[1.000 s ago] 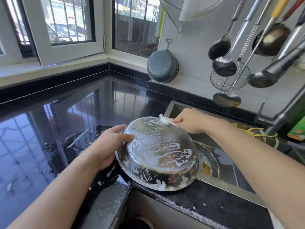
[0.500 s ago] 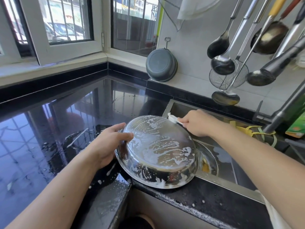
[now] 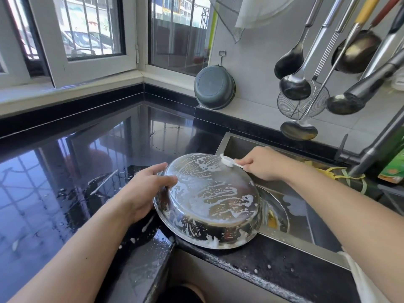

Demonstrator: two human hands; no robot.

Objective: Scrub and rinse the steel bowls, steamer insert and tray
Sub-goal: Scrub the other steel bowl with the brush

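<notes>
The steel bowl [image 3: 209,200] sits upside down, exposing its soapy base. Left hand [image 3: 145,191], fingers curled over the left rim, steadies it; right hand [image 3: 262,164] pinches a white brush [image 3: 227,161] at the far edge.

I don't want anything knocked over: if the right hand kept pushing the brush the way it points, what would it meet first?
Likely nothing but more of the soapy upturned steel bowl: the right hand aims the white brush leftward across it, toward the left hand gripping its far edge.

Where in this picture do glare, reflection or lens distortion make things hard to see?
Head view: the black counter mirrors the bright windows, hiding its surface; the soapy bowl shines under foam; the wide lens bends the window frames and hanging ladles; both hands look sharp.
</notes>
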